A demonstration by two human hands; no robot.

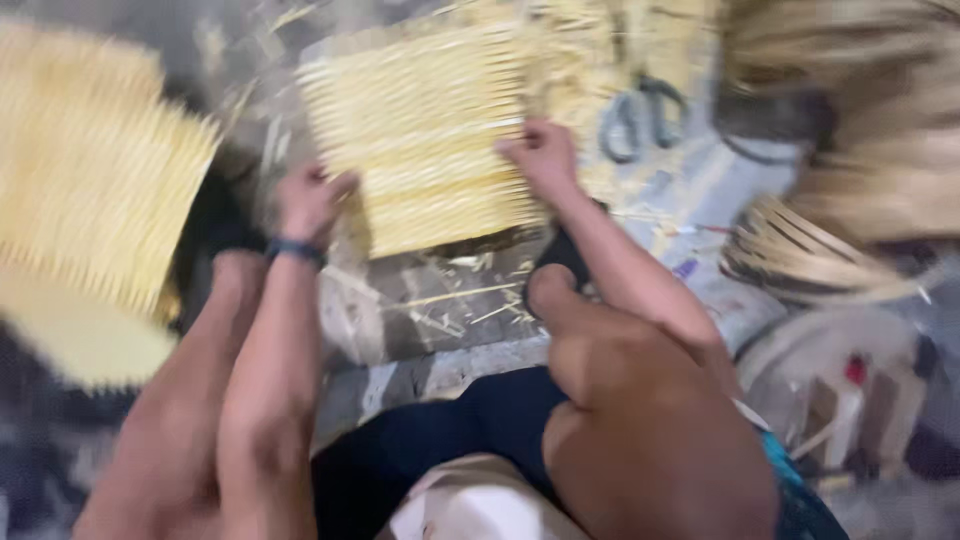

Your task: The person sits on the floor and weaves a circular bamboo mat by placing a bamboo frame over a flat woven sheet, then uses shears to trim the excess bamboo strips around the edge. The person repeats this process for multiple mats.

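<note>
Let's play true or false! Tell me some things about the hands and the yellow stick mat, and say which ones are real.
1. Both hands touch the woven mat of thin yellow sticks. True: the left hand is at its left edge, the right hand at its right edge.
2. The left wrist wears a dark band. True.
3. The right hand is holding the scissors. False: the scissors lie on the floor beyond the mat, untouched.
4. The mat is bright red. False: it is pale yellow.
5. Another yellow stick mat lies off to the left. True.
</note>
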